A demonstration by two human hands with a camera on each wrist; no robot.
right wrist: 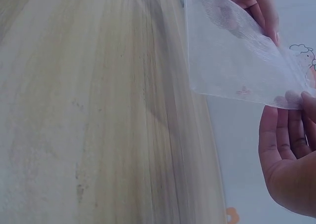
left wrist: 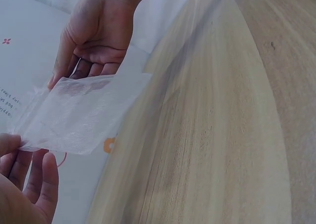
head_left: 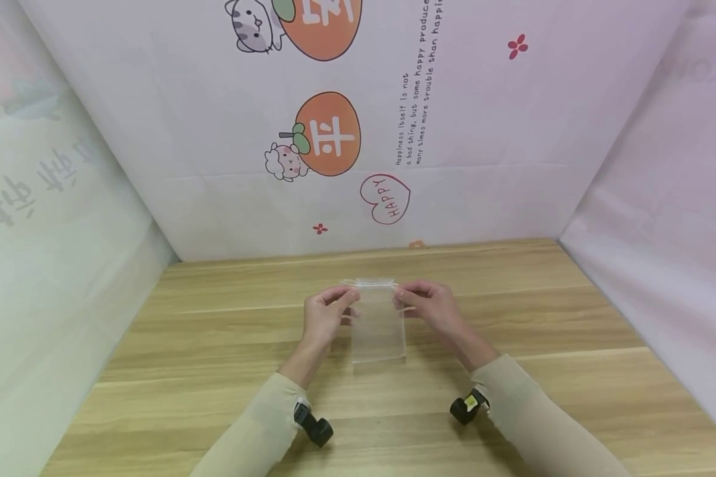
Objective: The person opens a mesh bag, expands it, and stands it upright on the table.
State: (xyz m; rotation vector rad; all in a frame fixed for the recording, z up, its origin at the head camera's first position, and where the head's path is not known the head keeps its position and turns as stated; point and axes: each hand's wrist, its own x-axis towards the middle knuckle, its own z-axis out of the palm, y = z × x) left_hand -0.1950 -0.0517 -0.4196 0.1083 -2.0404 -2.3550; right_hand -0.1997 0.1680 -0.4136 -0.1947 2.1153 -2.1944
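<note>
A small sheer white drawstring pouch (head_left: 379, 331) hangs between both hands above the table, its gathered top edge farthest from the person. The left hand (head_left: 325, 315) pinches its upper left corner between thumb and fingers. At the upper right corner the right hand (head_left: 432, 306) pinches it the same way. In the left wrist view the pouch (left wrist: 84, 115) is see-through and looks flat. Some fingers of the right hand (right wrist: 291, 155) lie behind the mesh in the right wrist view. Whether anything is inside the cord channel beyond the thin white cord cannot be made out.
A wood-grain table (head_left: 215, 371) spreads under the hands. Behind it stands a white printed sheet (head_left: 465, 132) with cartoon fruit and lettering. Pale fabric walls (head_left: 54, 265) close off the left and right sides. Each sleeve carries a small black wrist camera (head_left: 313, 424).
</note>
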